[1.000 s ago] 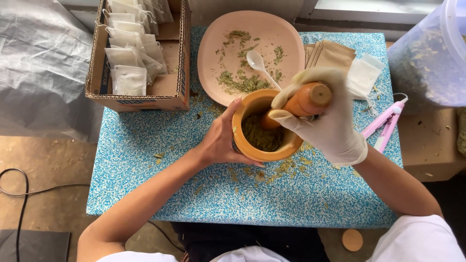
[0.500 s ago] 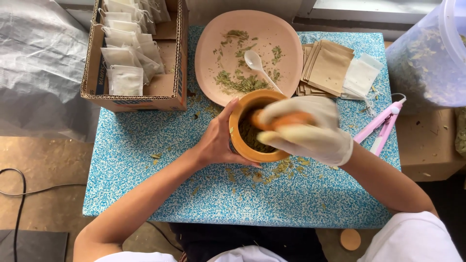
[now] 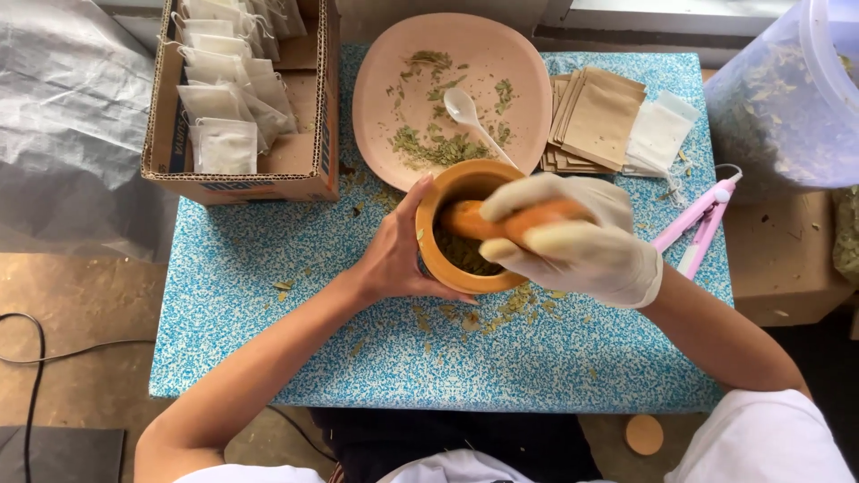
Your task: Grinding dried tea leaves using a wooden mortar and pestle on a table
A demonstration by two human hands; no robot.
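We see a round wooden mortar (image 3: 465, 228), smooth and orange-brown, standing near the middle of a blue speckled table (image 3: 268, 313). Dry green leaves (image 3: 465, 255) lie inside it, coarse and flaky. Our bare left hand (image 3: 394, 255) cups the mortar's left wall, fingers curved close against it. Our right hand (image 3: 573, 237), in a thin cream glove, is closed tight around a wooden pestle (image 3: 483, 219), which lies tilted across the mortar's mouth; the hand covers most of its length.

Crumbs of leaf (image 3: 497, 309) are scattered on the table just in front of the mortar. Behind it and touching its rim sits a matte pink plate (image 3: 376, 98) with more leaves and a white plastic spoon (image 3: 474, 121). A stack of flat brown and white paper sachets (image 3: 608, 121) lies right of the plate. A pink clip-like tool (image 3: 698, 228) lies near the gloved hand. A cardboard box (image 3: 304, 161) of filled white sachets stands at the table's left rear, and a clear tub (image 3: 787, 98) of leaves stands beyond the right edge.
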